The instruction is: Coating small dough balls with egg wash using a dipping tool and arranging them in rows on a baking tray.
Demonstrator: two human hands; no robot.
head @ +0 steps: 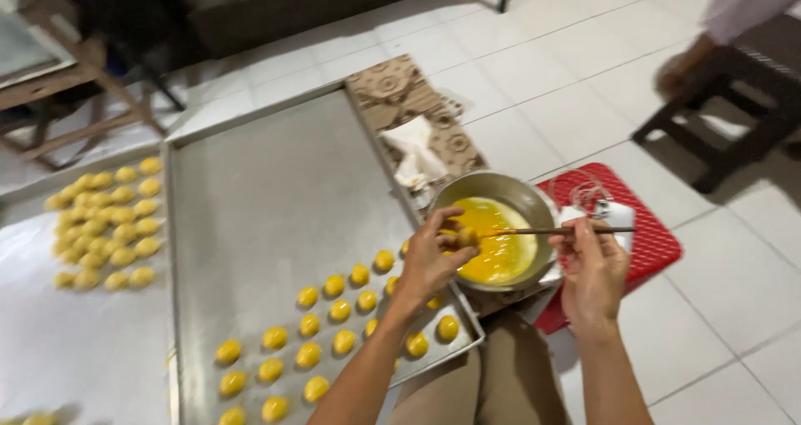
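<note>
Head view: low centre of the frame, the left hand pinches a small round yellow dough ball between thumb and fingers, holding it over the near rim of a round metal bowl of yellow egg wash. The right hand, to the right of the bowl, has its fingers pressed around the end of a thin brown-handled brush, which lies level across the bowl with its tip touching the dough ball.

The bowl sits at the right edge of a large flat metal baking tray on the white tiled floor. Rows of glazed yellow dough balls fill the tray's lower part; its upper part is bare. At the left of the frame a cluster of paler dough balls rests on a white sheet. A red plastic mat lies just right of the bowl, under the right hand. A patterned brown cloth with crumpled white paper lies above the bowl. A dark wooden stool stands at upper right
</note>
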